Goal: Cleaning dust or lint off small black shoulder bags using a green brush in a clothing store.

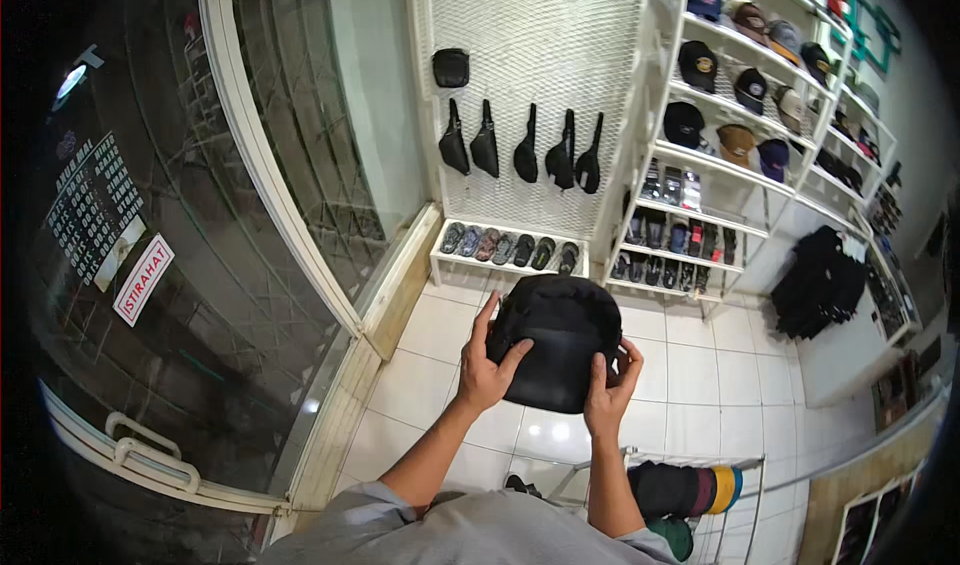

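Observation:
A black bag point(559, 347) with a rounded outline, perhaps a small sling or waist bag, is held up in front of my body over the tiled floor. My left hand point(484, 362) grips its left side, the thumb lying across the front face. At the lower right edge, my right hand point(611, 385) clasps the bag, thumb in front and fingers partly hidden behind. Beyond it, black sling bags point(526, 152) and a small square black bag point(451, 68) hang on a white mesh panel point(517, 47).
Sandals point(523, 250) line a low white bench point(450, 262). Caps point(698, 66) fill white shelves point(731, 164) at the right. A metal rack point(763, 482) with rolled or stacked colored items point(671, 490) is near my right arm. Glass doors point(300, 114) stand at the left.

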Demonstrator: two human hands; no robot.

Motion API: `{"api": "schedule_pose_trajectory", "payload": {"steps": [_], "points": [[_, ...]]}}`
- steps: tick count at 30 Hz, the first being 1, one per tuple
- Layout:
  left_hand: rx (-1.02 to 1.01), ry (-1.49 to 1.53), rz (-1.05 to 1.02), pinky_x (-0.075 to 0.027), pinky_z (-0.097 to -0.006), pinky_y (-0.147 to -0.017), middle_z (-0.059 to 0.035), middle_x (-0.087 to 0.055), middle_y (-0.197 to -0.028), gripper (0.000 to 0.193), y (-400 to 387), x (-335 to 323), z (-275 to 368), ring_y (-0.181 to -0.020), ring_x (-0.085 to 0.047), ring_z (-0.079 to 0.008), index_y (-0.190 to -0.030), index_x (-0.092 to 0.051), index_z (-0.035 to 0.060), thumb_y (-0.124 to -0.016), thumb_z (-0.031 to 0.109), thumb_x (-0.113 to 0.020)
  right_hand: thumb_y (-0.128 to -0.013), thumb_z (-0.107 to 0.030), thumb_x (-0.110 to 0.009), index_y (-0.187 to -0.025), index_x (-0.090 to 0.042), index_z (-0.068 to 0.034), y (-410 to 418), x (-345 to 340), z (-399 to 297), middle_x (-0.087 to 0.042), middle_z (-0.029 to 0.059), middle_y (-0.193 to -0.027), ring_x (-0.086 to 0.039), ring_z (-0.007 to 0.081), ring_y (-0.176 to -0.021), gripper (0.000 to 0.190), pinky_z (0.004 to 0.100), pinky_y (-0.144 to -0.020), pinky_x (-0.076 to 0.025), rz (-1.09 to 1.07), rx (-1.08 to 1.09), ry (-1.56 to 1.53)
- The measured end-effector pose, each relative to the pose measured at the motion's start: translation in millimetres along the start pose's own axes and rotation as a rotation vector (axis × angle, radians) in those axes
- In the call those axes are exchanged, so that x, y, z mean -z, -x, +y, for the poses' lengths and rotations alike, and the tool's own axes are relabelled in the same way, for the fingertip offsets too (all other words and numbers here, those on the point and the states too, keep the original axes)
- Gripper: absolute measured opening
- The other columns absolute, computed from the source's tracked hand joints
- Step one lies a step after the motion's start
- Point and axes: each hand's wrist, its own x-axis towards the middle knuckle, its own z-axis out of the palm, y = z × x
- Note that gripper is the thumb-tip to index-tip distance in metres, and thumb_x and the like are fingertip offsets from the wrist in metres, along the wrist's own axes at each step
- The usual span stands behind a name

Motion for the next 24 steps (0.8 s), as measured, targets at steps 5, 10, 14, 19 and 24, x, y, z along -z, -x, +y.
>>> {"api": "schedule_pose_trajectory", "payload": {"steps": [5,10,14,19,24], "points": [[-0.036,-0.007,0.089,-0.045,-0.0389,-0.112,-0.0292,-0.051,-0.15,0.078,-77.8,-1.7,-32.8,-0.138,-0.054,-0.0338,-0.157,-0.035,-0.0039,-0.095,0.02,-0.076,-0.104,-0.014,-0.063,-0.145,-0.041,-0.003,-86.2,-45.9,26.5,-0.058,0.0143,-0.126,-0.062,0.0128,-0.096,0.048,0.0252,-0.082,-0.05,-0.095,-0.003,-0.002],[-0.075,0.047,0.174,-0.041,-0.0383,-0.115,-0.0266,-0.049,-0.154,0.077,-155.4,11.7,-85.9,-0.141,-0.051,-0.0316,-0.157,-0.035,-0.0047,-0.096,0.019,-0.075,-0.103,-0.012,-0.064,-0.149,-0.044,-0.005,-162.2,-109.3,59.7,-0.06,0.0126,-0.126,-0.063,0.0135,-0.102,0.051,0.0268,-0.087,-0.05,-0.194,-0.026,-0.006],[-0.13,0.029,0.255,-0.04,-0.0378,-0.116,-0.0227,-0.048,-0.156,0.072,-223.8,25.9,-142.0,-0.142,-0.049,-0.0297,-0.156,-0.037,-0.0054,-0.096,0.011,-0.074,-0.1,-0.012,-0.069,-0.141,-0.051,-0.002,-219.9,-171.7,104.2,-0.06,0.0123,-0.126,-0.063,0.0117,-0.092,0.046,0.0262,-0.08,-0.051,-0.163,0.08,0.021],[-0.051,0.16,0.247,-0.038,-0.0373,-0.117,-0.0215,-0.049,-0.155,0.072,-326.0,46.8,-200.8,-0.142,-0.049,-0.0291,-0.155,-0.038,-0.0053,-0.096,0.012,-0.074,-0.101,-0.012,-0.069,-0.135,-0.057,0.001,-291.6,-258.1,144.0,-0.066,0.0108,-0.118,-0.062,0.011,-0.09,0.039,0.026,-0.081,-0.051,-0.046,0.183,0.175],[-0.074,0.158,0.173,-0.04,-0.0364,-0.114,-0.0214,-0.051,-0.151,0.075,-425.3,59.2,-241.9,-0.135,-0.052,-0.0272,-0.159,-0.034,-0.0027,-0.097,0.015,-0.073,-0.102,-0.013,-0.067,-0.145,-0.053,0.0,-366.1,-316.4,155.9,-0.064,0.0111,-0.121,-0.062,0.0146,-0.095,0.047,0.0269,-0.082,-0.051,-0.089,0.108,0.084]]}}
